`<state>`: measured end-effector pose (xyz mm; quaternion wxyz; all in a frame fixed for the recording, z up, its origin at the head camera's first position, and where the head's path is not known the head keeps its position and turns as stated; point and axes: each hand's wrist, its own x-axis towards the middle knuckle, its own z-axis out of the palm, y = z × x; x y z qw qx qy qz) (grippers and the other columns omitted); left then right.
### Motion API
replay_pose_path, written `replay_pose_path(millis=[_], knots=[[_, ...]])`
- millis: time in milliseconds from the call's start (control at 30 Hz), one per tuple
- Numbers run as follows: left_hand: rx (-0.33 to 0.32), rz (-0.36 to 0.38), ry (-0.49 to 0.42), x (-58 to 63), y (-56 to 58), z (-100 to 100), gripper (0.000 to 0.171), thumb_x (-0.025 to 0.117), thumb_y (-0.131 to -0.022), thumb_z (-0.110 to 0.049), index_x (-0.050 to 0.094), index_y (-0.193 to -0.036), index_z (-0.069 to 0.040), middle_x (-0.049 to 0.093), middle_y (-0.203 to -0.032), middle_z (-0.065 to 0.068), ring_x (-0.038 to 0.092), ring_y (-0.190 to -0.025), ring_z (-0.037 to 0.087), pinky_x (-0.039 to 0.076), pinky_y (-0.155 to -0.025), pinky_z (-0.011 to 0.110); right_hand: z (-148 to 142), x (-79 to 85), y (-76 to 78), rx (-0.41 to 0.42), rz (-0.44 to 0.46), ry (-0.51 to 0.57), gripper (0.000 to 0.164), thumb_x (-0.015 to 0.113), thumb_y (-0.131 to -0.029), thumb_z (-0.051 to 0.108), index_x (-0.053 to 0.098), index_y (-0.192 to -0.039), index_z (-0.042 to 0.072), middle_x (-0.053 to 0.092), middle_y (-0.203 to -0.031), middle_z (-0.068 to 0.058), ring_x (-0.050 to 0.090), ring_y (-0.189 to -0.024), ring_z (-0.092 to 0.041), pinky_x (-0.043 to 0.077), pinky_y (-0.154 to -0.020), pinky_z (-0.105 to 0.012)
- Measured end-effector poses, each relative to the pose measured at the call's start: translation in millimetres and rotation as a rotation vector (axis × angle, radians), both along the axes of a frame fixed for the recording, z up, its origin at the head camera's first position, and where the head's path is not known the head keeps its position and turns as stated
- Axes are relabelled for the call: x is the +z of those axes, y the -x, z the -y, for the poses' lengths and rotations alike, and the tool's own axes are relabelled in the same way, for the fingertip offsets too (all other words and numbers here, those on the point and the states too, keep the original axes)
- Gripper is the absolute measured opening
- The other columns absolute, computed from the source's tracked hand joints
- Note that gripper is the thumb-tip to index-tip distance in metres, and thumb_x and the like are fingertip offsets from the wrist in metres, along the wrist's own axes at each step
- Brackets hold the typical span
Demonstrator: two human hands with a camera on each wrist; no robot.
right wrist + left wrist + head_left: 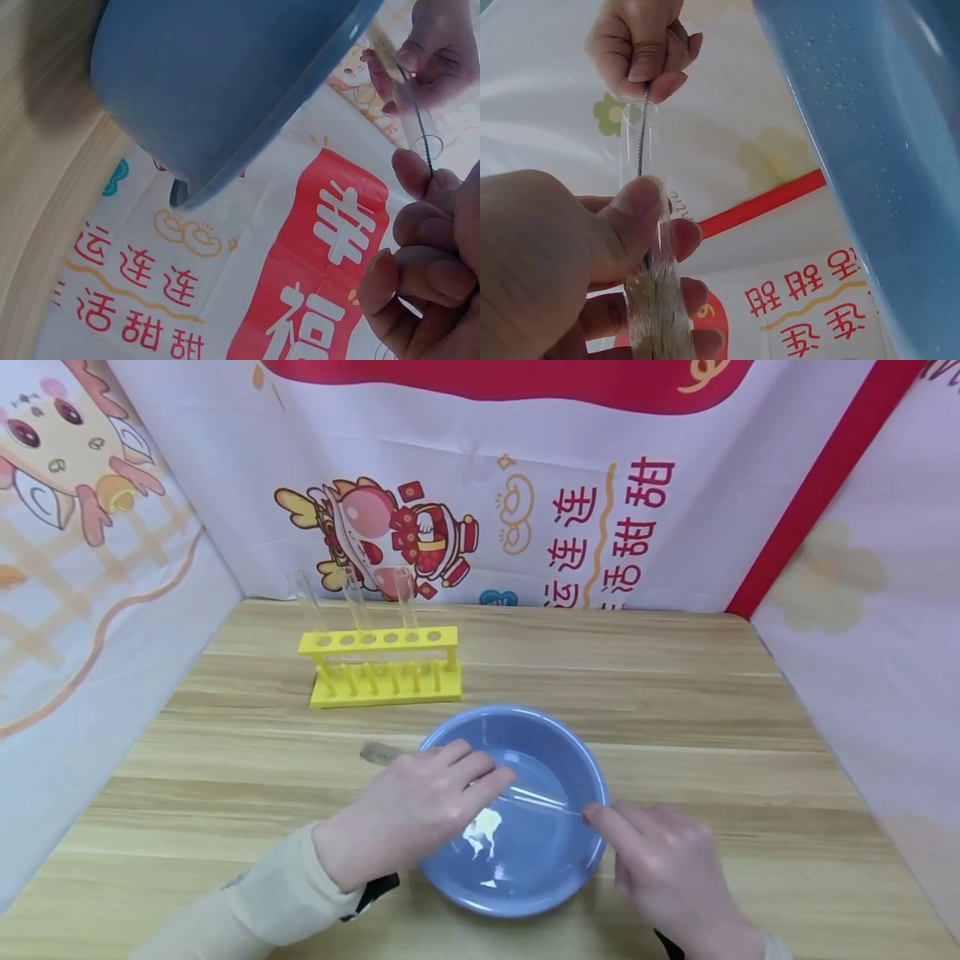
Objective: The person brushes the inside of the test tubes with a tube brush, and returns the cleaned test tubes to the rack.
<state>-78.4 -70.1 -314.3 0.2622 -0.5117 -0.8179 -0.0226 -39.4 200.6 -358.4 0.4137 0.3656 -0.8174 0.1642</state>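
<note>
Over the blue basin (525,897), my left hand (423,806) grips a clear glass test tube (536,799) lying nearly level. A test tube brush sits inside the tube. Its pale bristles (660,311) fill the part beyond my left fingers, and its twisted wire (640,142) runs out through the open mouth. My right hand (671,860) pinches that wire just outside the mouth, by the basin's right rim. In the head view, the bristle-filled end shows left of the basin. Droplets cling to the basin's inner wall in the left wrist view.
Behind the basin to the left stands a yellow test tube rack (386,699) with three glass tubes (407,597) upright in it. The wooden table (675,693) is bounded by printed cloth walls (465,435) at the back and sides.
</note>
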Motion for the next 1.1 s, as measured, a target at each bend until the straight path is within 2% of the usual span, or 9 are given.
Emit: replay_pose_path(millis=[133,333,500,600,767,900,1000,1100], knots=[[0.029,0.052,0.008,-0.5,0.1,4,0.036,0.078,-0.088,-0.017,0.068,-0.121,-0.006,0.069,-0.102,0.005,0.064,-0.092,0.02,0.058,-0.076,0.028,-2,3.6,0.2,0.0,-0.001,0.004,0.038,0.035,-0.08,-0.003,0.07,-0.087,0.009,0.061,-0.064,0.009,0.036,-0.042,-0.005,0.028,-0.039,-0.015],[0.057,0.102,0.02,-0.1,-1.7,9,0.034,0.08,-0.085,-0.016,0.07,-0.115,-0.007,0.068,-0.103,0.005,0.063,-0.091,0.019,0.058,-0.071,0.026,-5,3.0,-1.3,-0.007,0.052,0.017,0.033,0.039,-0.086,0.001,0.069,-0.085,0.013,0.069,-0.071,0.01,0.042,-0.042,-0.005,0.027,-0.04,-0.013],[0.054,0.09,0.024,2.2,-3.6,10,0.031,0.08,-0.085,-0.015,0.071,-0.114,-0.008,0.068,-0.101,0.005,0.062,-0.089,0.019,0.058,-0.071,0.026,-8,1.6,-5.0,0.021,0.191,0.065,0.025,0.048,-0.084,0.002,0.07,-0.084,0.015,0.073,-0.075,0.008,0.062,-0.052,-0.009,0.045,-0.042,-0.019],[0.051,0.079,0.017,3.0,-4.3,11,0.031,0.08,-0.085,-0.015,0.071,-0.114,-0.007,0.068,-0.101,0.006,0.062,-0.089,0.019,0.059,-0.069,0.027,-11,1.4,-6.6,0.045,0.281,0.089,0.029,0.051,-0.078,-0.006,0.07,-0.086,0.015,0.073,-0.076,0.008,0.069,-0.062,-0.009,0.053,-0.05,-0.022],[0.039,0.038,-0.003,2.8,-4.6,13,0.03,0.08,-0.085,-0.013,0.071,-0.113,-0.007,0.066,-0.099,0.005,0.061,-0.088,0.02,0.058,-0.064,0.026,-13,0.1,-7.5,0.051,0.33,0.106,0.037,0.06,-0.071,-0.013,0.071,-0.088,0.017,0.071,-0.076,0.012,0.065,-0.065,-0.001,0.051,-0.052,-0.018],[0.029,0.001,-0.018,2.3,-4.1,13,0.028,0.08,-0.085,-0.012,0.07,-0.111,-0.007,0.065,-0.096,0.004,0.061,-0.087,0.02,0.056,-0.059,0.025,-15,0.4,-8.6,0.043,0.384,0.123,0.038,0.064,-0.072,-0.013,0.07,-0.088,0.02,0.068,-0.075,0.016,0.053,-0.06,0.007,0.045,-0.05,-0.014],[0.032,0.019,-0.017,2.5,-3.6,15,0.028,0.079,-0.085,-0.013,0.07,-0.111,-0.007,0.065,-0.097,0.005,0.061,-0.087,0.02,0.057,-0.06,0.025,-16,2.3,-9.3,0.04,0.435,0.132,0.036,0.067,-0.075,-0.012,0.071,-0.088,0.022,0.067,-0.076,0.017,0.047,-0.06,0.009,0.043,-0.051,-0.012],[0.045,0.053,-0.005,3.0,-3.3,16,0.029,0.079,-0.086,-0.012,0.07,-0.113,-0.008,0.065,-0.098,0.005,0.062,-0.089,0.02,0.057,-0.061,0.026,-17,4.7,-9.8,0.035,0.476,0.13,0.036,0.069,-0.076,-0.011,0.07,-0.087,0.023,0.066,-0.077,0.019,0.049,-0.062,0.008,0.045,-0.056,-0.013]])
